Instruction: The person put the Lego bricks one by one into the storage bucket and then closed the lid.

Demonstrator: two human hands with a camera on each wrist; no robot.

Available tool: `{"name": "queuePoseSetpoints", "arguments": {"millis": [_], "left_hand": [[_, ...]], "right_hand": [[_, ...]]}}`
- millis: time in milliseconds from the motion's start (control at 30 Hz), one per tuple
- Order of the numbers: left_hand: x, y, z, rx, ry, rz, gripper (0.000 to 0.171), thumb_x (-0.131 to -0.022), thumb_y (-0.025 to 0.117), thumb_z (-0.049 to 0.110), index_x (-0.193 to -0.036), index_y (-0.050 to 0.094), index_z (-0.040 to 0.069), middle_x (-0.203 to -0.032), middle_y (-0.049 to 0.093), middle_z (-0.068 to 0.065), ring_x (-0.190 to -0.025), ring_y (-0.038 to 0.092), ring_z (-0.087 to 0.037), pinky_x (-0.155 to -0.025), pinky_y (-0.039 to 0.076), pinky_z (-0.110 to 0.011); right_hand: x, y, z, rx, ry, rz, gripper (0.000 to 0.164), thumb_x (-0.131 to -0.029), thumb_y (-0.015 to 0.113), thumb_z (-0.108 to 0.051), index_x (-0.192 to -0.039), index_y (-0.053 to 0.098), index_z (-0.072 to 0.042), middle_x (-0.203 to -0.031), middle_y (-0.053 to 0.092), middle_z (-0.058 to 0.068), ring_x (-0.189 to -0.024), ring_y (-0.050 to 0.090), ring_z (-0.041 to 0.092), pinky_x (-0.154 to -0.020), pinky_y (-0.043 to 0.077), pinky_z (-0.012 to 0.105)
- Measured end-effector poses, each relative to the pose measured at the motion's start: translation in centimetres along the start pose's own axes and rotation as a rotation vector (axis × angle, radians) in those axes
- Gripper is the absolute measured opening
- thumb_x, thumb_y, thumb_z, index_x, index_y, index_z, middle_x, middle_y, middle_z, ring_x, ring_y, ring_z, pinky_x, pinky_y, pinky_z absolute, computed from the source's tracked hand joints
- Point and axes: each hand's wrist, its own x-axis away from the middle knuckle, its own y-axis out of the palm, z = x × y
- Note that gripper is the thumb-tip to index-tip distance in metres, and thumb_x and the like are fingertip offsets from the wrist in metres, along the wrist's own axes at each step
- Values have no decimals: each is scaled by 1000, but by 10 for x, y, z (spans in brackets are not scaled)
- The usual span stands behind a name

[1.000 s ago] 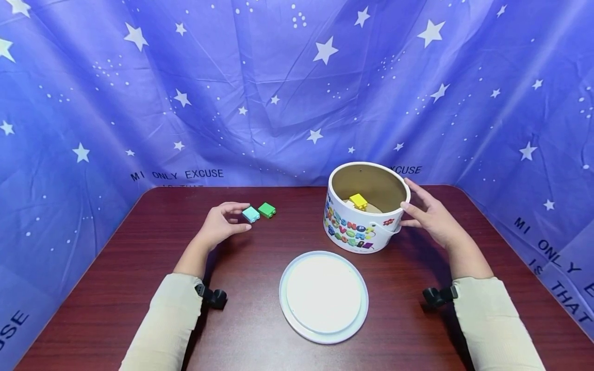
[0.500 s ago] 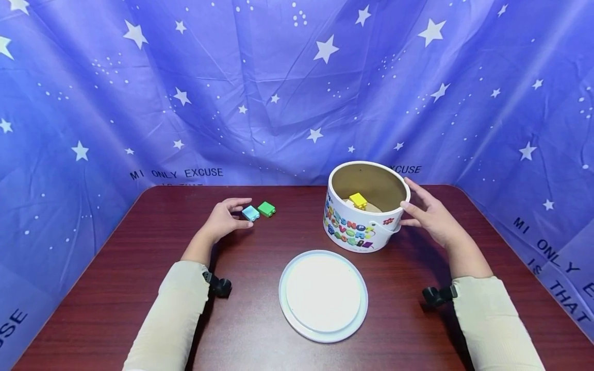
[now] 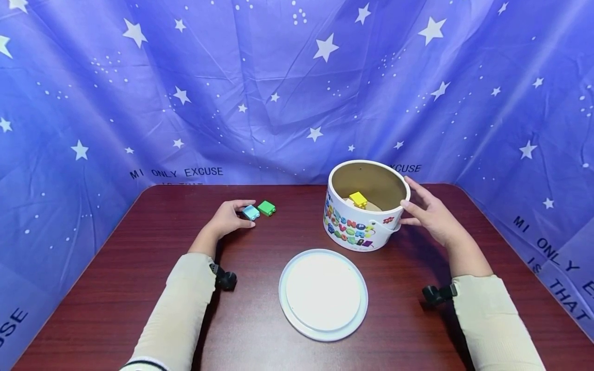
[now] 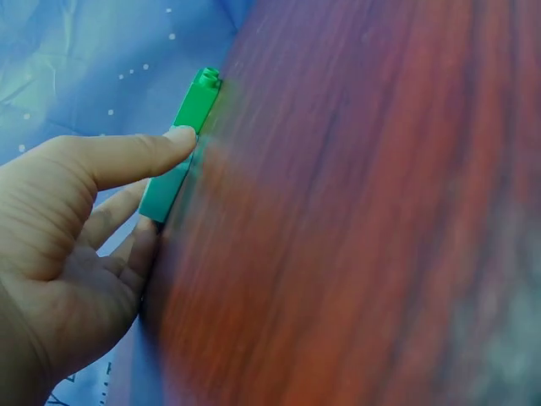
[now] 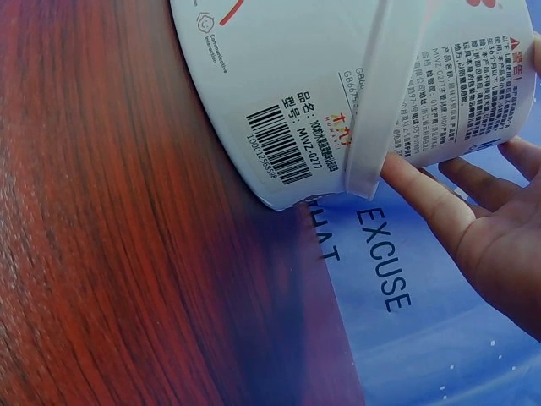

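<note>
Yellow block already in bucket. Left hand pinches light blue block on table, seemingly not lifted; green block just beside, untouched. Right hand, fingers straight, steadies bucket. Lid off

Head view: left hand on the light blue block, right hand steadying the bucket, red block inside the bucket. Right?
Not quite: the block inside the bucket is yellow, not red, as the head view shows. The rest stands: the left hand is on the light blue block, beside the green block, and the right hand rests against the bucket's side.
</note>
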Motion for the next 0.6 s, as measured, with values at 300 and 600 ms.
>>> {"name": "queuePoseSetpoints", "arguments": {"millis": [300,600], "left_hand": [[0,4,-2,-76,16,18,53,-78,79,2,-128,63,1,-127,61,-18,-107,56,-29,-88,49,-38],[6,5,2,-13,35,8,55,-75,80,-3,-127,64,-1,-120,65,-18,-95,63,-26,-77,53,-32]], "right_hand": [[0,0,0,-4,-2,2,67,-102,49,-10,-157,10,-9,-150,16,36,-105,55,0,-75,58,32],[0,1,0,-31,-9,4,67,-102,50,-10,-157,11,-7,-149,17,38,-103,56,0,-75,58,31]]}}
